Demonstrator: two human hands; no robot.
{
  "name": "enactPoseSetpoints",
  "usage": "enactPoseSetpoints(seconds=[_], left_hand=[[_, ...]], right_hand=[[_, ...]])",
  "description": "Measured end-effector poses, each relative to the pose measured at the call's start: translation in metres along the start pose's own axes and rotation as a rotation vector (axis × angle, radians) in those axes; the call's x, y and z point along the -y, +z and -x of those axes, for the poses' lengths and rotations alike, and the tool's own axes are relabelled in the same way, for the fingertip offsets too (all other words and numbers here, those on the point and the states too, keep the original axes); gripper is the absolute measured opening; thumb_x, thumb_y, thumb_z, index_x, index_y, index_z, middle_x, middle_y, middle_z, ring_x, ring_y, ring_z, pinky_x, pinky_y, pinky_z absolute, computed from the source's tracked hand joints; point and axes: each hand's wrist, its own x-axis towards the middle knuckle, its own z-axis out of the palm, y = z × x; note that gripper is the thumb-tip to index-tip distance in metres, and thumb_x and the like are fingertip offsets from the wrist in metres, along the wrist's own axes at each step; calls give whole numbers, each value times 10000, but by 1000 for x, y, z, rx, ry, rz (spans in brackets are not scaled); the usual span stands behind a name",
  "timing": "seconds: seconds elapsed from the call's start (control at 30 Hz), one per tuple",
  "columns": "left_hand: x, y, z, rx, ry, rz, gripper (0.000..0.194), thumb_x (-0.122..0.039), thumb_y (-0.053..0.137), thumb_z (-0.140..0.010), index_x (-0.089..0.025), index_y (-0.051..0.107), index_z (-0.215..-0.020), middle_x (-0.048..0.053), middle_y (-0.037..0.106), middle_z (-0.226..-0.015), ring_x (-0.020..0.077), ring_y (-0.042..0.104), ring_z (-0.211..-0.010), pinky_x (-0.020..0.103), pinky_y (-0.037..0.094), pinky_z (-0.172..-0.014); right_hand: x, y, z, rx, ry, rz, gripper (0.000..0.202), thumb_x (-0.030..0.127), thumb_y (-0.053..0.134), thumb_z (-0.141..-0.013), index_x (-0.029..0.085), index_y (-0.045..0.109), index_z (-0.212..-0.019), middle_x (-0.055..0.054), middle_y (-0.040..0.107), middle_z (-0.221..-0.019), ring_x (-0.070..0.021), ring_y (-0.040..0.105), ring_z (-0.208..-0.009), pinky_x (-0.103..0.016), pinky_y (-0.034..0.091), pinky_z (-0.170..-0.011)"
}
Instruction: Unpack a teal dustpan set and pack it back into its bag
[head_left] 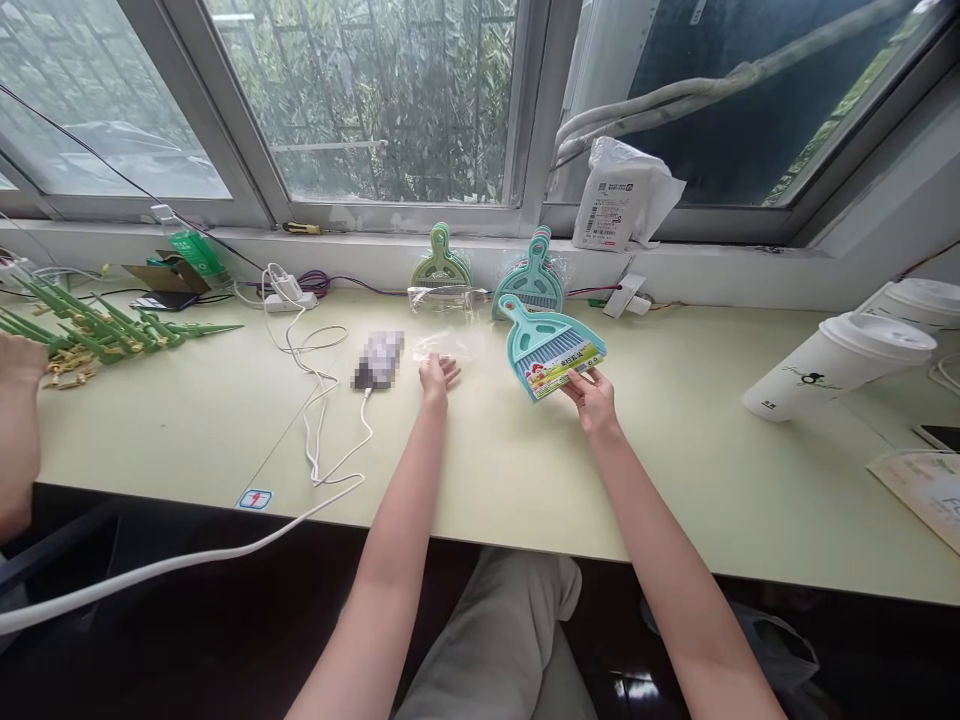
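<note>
My right hand (592, 400) grips the lower edge of a teal dustpan (551, 345) with a blue brush in it and a colourful label, lifted over the table. My left hand (437, 378) is at the near edge of a thin clear plastic wrapper (442, 345), fingers apart; whether they touch it is unclear. Against the wall behind stand a stack of green dustpans (441, 262) and a stack of teal dustpans (536, 275), both with clear plastic around them.
A phone (379, 360) on a white cable (319, 400) lies left of my left hand. White cups (840, 365) lean at the right. Green stalks (105, 325) and another person's arm (16, 430) are far left.
</note>
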Motion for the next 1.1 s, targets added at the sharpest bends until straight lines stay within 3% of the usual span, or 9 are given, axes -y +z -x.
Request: enactPoseSetpoints(seconds=[0.17, 0.27, 0.37, 0.43, 0.57, 0.7, 0.83, 0.97, 1.1], left_hand=[[6, 5, 11, 321, -42, -204, 489, -452, 341, -951, -47, 615, -957, 193, 684, -915, 187, 671, -696, 315, 539, -737], [9, 10, 15, 384, 5, -93, 538, -496, 311, -952, -72, 591, -1128, 194, 650, -1104, 191, 674, -850, 312, 516, -834], [15, 21, 24, 378, 75, -1, 483, -456, 399, -944, -249, 378, -1380, 101, 486, -1383, 171, 593, -1103, 308, 460, -951], [21, 31, 34, 471, 42, -34, 524, -489, 434, -922, -283, 347, -1396, 88, 470, -1398, 185, 550, -1167, 332, 434, -986], [35, 41, 51, 727, -98, -117, 579, -594, 494, -848, -222, 481, -1292, 117, 598, -1218, 246, 595, -1080, 386, 481, -920], [44, 39, 43, 563, -73, -178, 480, -540, 560, -830, -216, 548, -1185, 82, 643, -1076, 228, 626, -986, 357, 511, -854], [45, 36, 29, 481, -63, -201, 448, -544, 491, -867, -210, 560, -1158, 76, 642, -1055, 221, 627, -973, 343, 510, -838], [40, 37, 35, 529, 2, -271, 432, -521, 478, -880, -206, 553, -1166, 69, 642, -1062, 226, 600, -1038, 350, 463, -921], [38, 39, 46, 612, 122, -355, 393, -507, 455, -893, -191, 590, -1083, 65, 626, -1126, 232, 554, -1118, 354, 397, -1001]], right_hand=[[1, -9, -5, -74, 19, -34, 376, 199, 797, -598, 177, 622, -931, -20, 711, -929, -141, 695, -784, -267, 607, -750], [-1, -8, -5, -67, 41, -28, 366, 190, 783, -611, 176, 621, -939, -17, 711, -913, -133, 693, -771, -251, 603, -740], [-3, -2, -2, -25, 61, -29, 385, 187, 780, -615, 181, 612, -961, -13, 715, -892, -133, 695, -773, -242, 601, -724], [-3, 3, 1, 22, 79, -11, 386, 199, 780, -622, 182, 609, -968, -14, 718, -887, -137, 696, -780, -246, 600, -727], [0, 10, 7, 156, 114, 89, 366, 238, 753, -681, 193, 605, -1013, -23, 722, -939, -152, 703, -811, -279, 597, -764], [5, 7, 3, 169, 238, 310, 192, 268, 661, -786, 150, 627, -935, -53, 727, -800, -151, 688, -585, -252, 580, -540], [10, -12, -14, -105, 249, 306, 294, 321, 526, -889, 117, 612, -695, -5, 593, -488, -57, 486, -311, -145, 316, -285], [15, -40, -31, -358, 189, 1, 549, 455, 263, -965, 135, 582, -652, 45, 467, -425, -20, 331, -277, -148, 230, -290], [16, -44, -33, -422, 103, 26, 491, 499, 296, -933, 157, 608, -773, 25, 540, -526, -51, 419, -354, -178, 308, -358]])
